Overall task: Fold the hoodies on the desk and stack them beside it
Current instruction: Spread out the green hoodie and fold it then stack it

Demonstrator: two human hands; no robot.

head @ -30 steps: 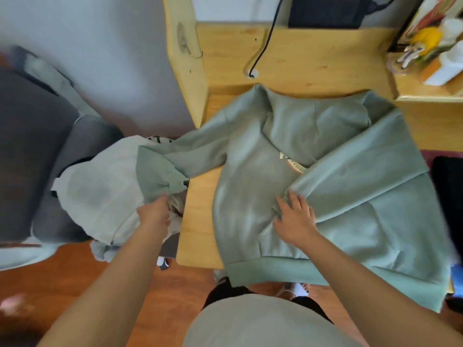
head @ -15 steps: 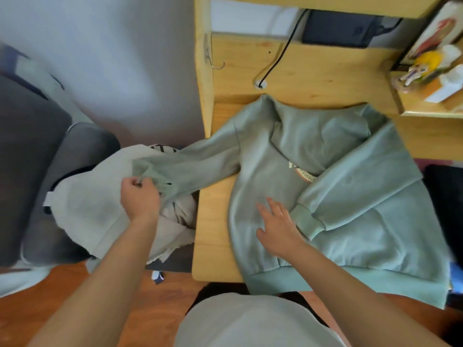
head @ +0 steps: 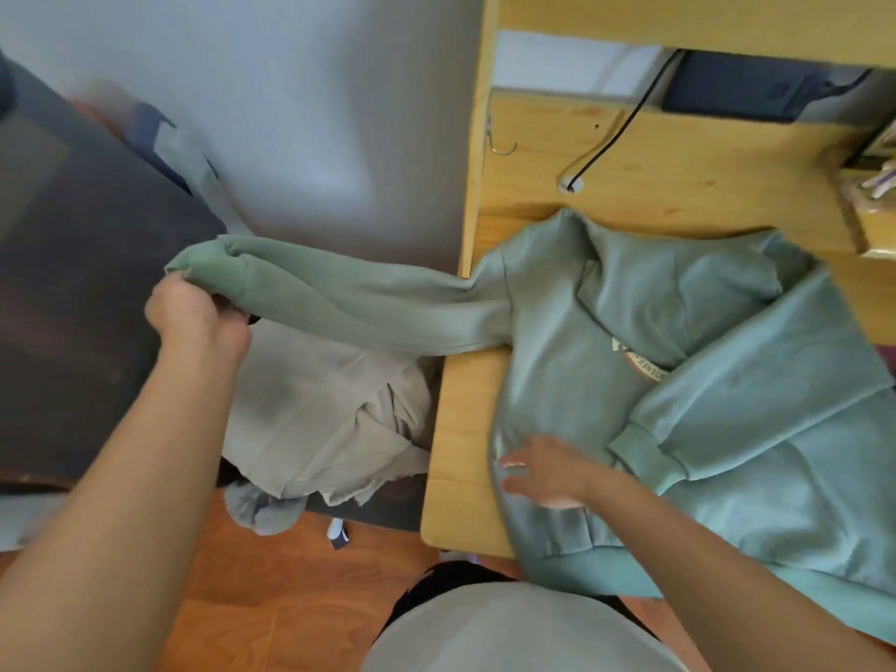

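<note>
Sage-green fleece hoodie [head: 582,390] lay face up on the light wooden worktop [head: 456,429], hood toward the back, hem hanging off the near edge. Its right-side sleeve [head: 756,409] was already folded across the chest, ribbed cuff near the middle. The other sleeve [head: 349,303] stretched out past the worktop's left edge, in the air.

Left hand [head: 194,322] had its grip clamped on that sleeve's ribbed cuff [head: 213,264], fingers curled under the fabric. Right hand [head: 548,472] lay flat on the lower body of the hoodie, fingers apart and straight, pinning it.

Risks, as judgement:
- Sleeve looked taut; a harder pull could drag the whole body leftward off the worktop, since only a flat palm held it.
- That same drag could undo the sleeve already folded across the chest.
- Grip was on the cuff only; if it slipped, the sleeve would drop onto the crumpled beige garment [head: 310,419] piled on the dark chair [head: 72,283] beside the worktop and might tangle with it.
- Hem overhanging the near edge could slide down once the pinning hand lifted.
- Folding the sleeve in from this stretched angle might leave a twisted shoulder seam, giving a lopsided fold.
</note>
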